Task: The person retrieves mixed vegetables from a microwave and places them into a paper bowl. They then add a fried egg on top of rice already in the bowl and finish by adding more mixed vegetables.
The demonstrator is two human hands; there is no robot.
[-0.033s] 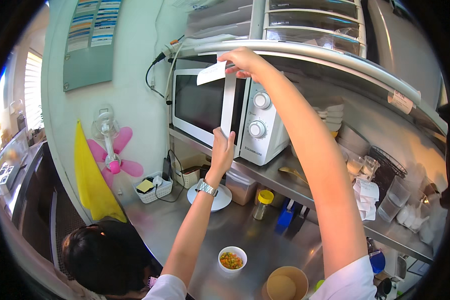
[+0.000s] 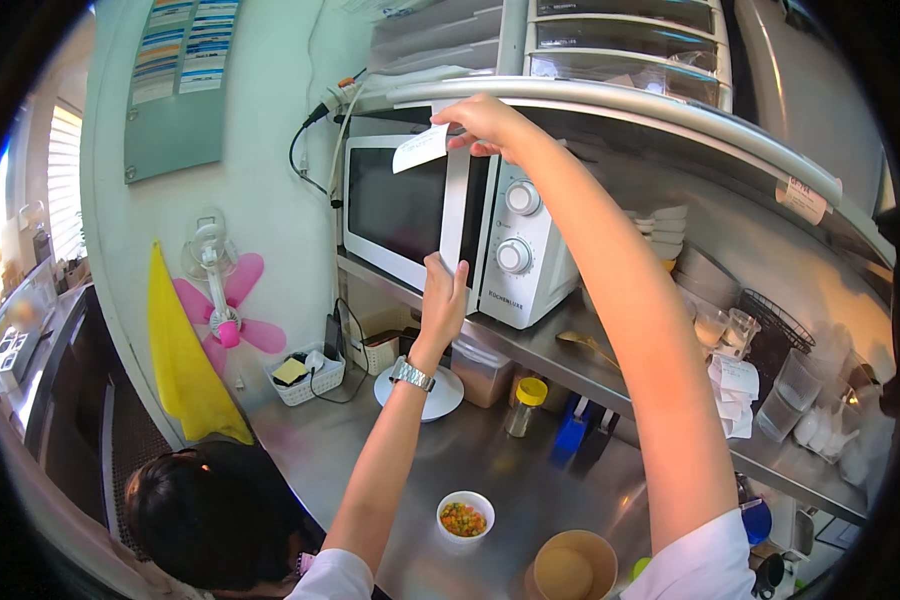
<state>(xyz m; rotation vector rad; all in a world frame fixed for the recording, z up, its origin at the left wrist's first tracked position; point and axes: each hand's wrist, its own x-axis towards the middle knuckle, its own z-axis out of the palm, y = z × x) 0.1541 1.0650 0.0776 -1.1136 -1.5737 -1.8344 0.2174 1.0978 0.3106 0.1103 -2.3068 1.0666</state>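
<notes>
— What did the right hand [image 2: 485, 122] have?

— A small white paper slip [image 2: 420, 148], pinched between thumb and fingertips. It was held up just under the steel shelf rail [image 2: 670, 115], in front of the top of the white microwave [image 2: 450, 230].

— And the left hand [image 2: 442, 300]?

— It held nothing: fingers straight and together, the palm flat against the lower edge of the microwave door, beside the two round knobs [image 2: 518, 225]. A metal wristwatch [image 2: 410, 374] sat on that wrist.

— What lay around them?

— The microwave stood on a steel ledge above the counter [image 2: 370, 440]. Below the left arm sat a white plate [image 2: 440, 395], and near it a jar with a yellow lid [image 2: 522, 405]. Closer in were a small white bowl of chopped vegetables [image 2: 464, 518] and a tan bowl [image 2: 573, 565]. Another person's dark-haired head [image 2: 215, 515] showed at lower left, and a pink fan [image 2: 225, 300] hung on the wall.
</notes>
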